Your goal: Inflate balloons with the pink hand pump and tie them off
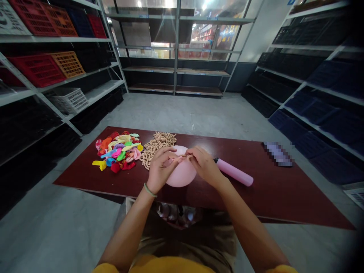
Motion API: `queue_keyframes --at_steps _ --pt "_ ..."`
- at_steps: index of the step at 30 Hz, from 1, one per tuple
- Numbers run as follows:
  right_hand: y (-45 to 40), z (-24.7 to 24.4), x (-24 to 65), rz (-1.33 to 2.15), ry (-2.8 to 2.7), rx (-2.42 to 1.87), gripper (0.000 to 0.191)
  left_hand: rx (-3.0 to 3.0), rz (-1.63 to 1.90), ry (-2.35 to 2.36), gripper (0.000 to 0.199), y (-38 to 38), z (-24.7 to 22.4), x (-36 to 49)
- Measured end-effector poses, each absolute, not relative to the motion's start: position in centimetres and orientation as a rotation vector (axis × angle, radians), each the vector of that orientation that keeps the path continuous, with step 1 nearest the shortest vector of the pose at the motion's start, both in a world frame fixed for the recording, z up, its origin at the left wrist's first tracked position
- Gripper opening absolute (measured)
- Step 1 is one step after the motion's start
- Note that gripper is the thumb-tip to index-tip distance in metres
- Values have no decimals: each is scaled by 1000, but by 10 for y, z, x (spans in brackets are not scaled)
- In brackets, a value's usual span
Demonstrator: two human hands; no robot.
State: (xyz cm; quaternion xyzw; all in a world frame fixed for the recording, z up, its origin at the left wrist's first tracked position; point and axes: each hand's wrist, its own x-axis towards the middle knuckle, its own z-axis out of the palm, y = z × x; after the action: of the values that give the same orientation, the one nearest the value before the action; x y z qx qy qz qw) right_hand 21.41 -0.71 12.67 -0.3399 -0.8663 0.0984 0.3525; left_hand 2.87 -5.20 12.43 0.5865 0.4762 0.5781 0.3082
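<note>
Pink inflated balloon (182, 174) over the dark red tabletop (256, 197), between left hand (162, 168) and right hand (203, 165), fingers (173, 152) of both closed and pinching its neck. Just left of it, a heap of tan loops (156, 148), then loose deflated balloons (116, 151) in mixed colours; pink hand pump (234, 172) beside the right hand

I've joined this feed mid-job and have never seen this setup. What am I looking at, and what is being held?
There is no machine here: these are a person's own bare hands, left hand and right hand, seen from one camera worn on the head, looking forward and down. Together they hold a pink inflated balloon at its neck. On the dark red table lie a heap of flat multicoloured balloons, a pile of tan twisted strands and a pink hand pump.
</note>
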Motion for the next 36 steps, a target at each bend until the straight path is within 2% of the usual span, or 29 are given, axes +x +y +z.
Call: queue_keyframes --at_steps 5,11,15,21,27,36 --pt "-9 128 213 316 -2137 -849 17 1549 1316 1054 9 -51 134 26" --pt "-14 127 208 219 -1963 -779 15 1300 1265 949 21 -50 132 25" --pt "-15 122 207 382 -1864 -839 11 1242 1336 942 22 -54 132 22" --pt "-13 117 210 686 -1817 -842 15 1535 1166 916 18 -58 135 13" --pt "-9 133 215 873 -1873 -934 7 1794 956 839 7 -56 149 4" --pt "-3 148 216 1071 -1941 -970 20 2002 832 810 11 -49 147 6"
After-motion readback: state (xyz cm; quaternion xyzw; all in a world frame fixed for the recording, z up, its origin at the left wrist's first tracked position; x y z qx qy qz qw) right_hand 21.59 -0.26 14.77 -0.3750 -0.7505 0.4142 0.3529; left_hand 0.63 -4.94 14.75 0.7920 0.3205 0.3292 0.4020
